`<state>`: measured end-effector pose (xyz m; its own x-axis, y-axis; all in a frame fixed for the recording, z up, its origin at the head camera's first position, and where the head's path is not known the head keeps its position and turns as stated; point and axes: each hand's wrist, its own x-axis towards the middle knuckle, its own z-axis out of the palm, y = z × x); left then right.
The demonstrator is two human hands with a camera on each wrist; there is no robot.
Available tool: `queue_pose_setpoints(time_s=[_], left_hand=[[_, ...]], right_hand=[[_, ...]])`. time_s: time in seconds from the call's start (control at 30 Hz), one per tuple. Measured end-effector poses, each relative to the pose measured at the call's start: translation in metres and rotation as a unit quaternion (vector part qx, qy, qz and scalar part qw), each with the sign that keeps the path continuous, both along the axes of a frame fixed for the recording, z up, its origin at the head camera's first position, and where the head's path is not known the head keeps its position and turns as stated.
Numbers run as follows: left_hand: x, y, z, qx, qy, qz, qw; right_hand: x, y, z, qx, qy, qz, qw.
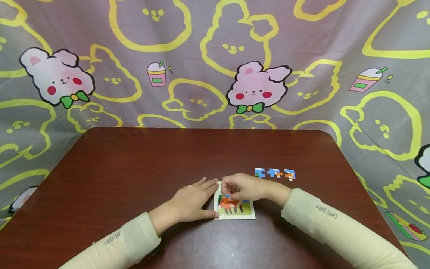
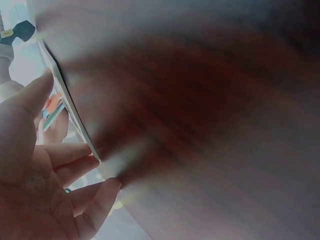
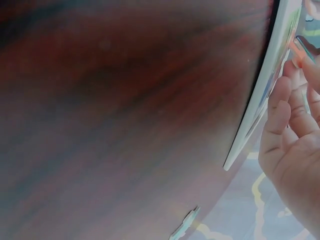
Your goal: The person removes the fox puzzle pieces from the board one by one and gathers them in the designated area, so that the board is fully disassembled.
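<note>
The left hand (image 1: 189, 201) lies flat with straight fingers against the left edge of the small white-framed square puzzle board (image 1: 249, 215), steadying it. The right hand (image 1: 244, 187) pinches a jigsaw piece over the board's top, between both hands. A crooked press could skew the piece or nudge the board. 3 loose blue-and-orange puzzle pieces (image 1: 274, 173) wait near the right hand on the dark red-brown wooden table (image 1: 134, 168).

Head view: from above, facing forward and down over the table (image 1: 134, 168). Wrist views: skimming the tabletop close-up, both catching the puzzle board (image 2: 70, 110) edge.
</note>
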<state>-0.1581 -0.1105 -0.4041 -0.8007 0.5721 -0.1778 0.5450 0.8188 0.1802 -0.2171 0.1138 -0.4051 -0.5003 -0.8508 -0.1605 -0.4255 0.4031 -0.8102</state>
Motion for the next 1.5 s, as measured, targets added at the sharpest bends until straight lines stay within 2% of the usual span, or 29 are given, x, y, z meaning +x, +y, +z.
queue_pose_setpoints(time_s=[0.2,0.33,0.53,0.77,0.97,1.5], left_hand=[[0.0,0.001,0.003,-0.005,0.004,-0.003,1.0],[-0.002,0.002,0.005,-0.007,0.009,0.0,0.9999],[0.0,0.002,0.004,-0.006,-0.004,0.001,1.0],[0.0,0.002,0.002,-0.003,0.005,-0.002,1.0],[-0.001,0.002,0.0,-0.001,0.006,0.0,1.0],[0.0,0.002,0.0,0.001,0.008,0.003,1.0]], right_hand=[[-0.001,0.0,0.002,-0.004,0.012,0.003,1.0],[-0.002,0.0,0.005,-0.007,0.001,-0.008,1.0],[-0.001,0.001,0.002,-0.008,-0.01,-0.008,1.0],[-0.004,0.007,0.004,-0.019,0.02,-0.013,1.0],[-0.006,0.012,0.009,-0.031,0.025,-0.016,0.999],[-0.012,0.053,0.024,-0.022,0.062,-0.081,0.995]])
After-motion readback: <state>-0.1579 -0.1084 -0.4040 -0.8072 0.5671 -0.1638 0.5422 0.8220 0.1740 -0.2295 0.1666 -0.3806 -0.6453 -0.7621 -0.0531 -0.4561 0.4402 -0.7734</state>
